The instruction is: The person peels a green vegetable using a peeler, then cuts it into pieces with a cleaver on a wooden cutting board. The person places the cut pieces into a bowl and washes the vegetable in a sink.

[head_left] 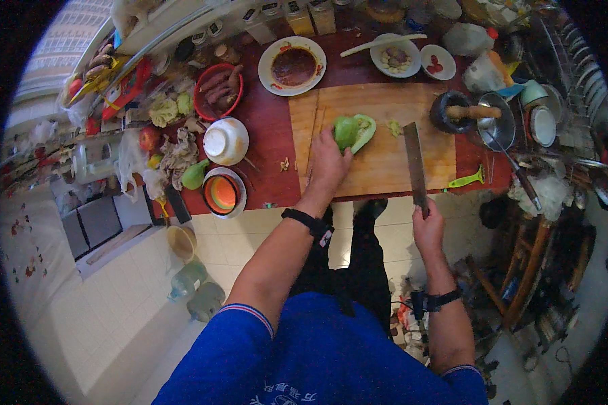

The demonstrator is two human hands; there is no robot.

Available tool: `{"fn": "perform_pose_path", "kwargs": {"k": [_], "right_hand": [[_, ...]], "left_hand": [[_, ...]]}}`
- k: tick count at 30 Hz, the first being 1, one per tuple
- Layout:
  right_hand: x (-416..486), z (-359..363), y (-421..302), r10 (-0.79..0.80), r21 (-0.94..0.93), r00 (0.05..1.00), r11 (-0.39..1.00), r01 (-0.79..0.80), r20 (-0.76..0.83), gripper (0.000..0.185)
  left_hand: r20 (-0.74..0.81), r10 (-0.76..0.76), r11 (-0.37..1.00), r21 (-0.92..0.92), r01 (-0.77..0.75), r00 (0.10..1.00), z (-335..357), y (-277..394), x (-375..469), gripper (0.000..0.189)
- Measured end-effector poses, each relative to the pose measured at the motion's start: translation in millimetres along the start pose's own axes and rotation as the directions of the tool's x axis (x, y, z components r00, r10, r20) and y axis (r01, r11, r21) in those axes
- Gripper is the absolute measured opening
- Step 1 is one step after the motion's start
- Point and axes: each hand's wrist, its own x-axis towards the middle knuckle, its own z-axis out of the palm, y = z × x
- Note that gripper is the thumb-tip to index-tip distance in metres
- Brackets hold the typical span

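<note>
My left hand [329, 158] rests over a wooden cutting board [385, 172], its fingers on a green gourd-like vegetable [345, 132]. Against that piece leans a cut half [366, 132] with its pale inside showing. The handle of a cleaver [415, 157] is in my right hand [429, 228]; the blade lies over the board's right part, pointing away from me. Small pale green scraps [395, 127] sit between the vegetable and the blade. A similar whole green vegetable [195, 174] is at the left of the red table.
A stone mortar [445, 112] with a wooden pestle [471, 112] stands by the board's right edge. A green peeler [466, 179] lies near the front. Behind are a plate of dark sauce [294, 67] and a bowl of garlic [395, 56]. Stacked bowls [225, 142] stand left.
</note>
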Motion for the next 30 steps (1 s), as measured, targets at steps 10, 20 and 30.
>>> {"fn": "perform_pose_path", "kwargs": {"k": [10,20,30], "right_hand": [[-2.1,0.4,-10.4,0.026,-0.024,1.0,0.999,-0.026,-0.008,0.033],[-4.2,1.0,-12.3,0.042,-0.037,0.999,0.998,-0.042,0.02,0.033],[-3.8,2.6,-9.4,0.055,-0.049,0.998,0.997,-0.054,0.006,0.034]], "left_hand": [[-0.095,-0.032,0.98,0.191,0.049,0.995,-38.1,-43.8,8.8,0.051],[-0.074,0.01,0.958,0.287,0.011,0.997,-43.2,-65.8,44.1,0.031],[-0.036,0.037,0.928,0.373,-0.021,0.999,-44.9,-62.8,61.4,0.029]]}}
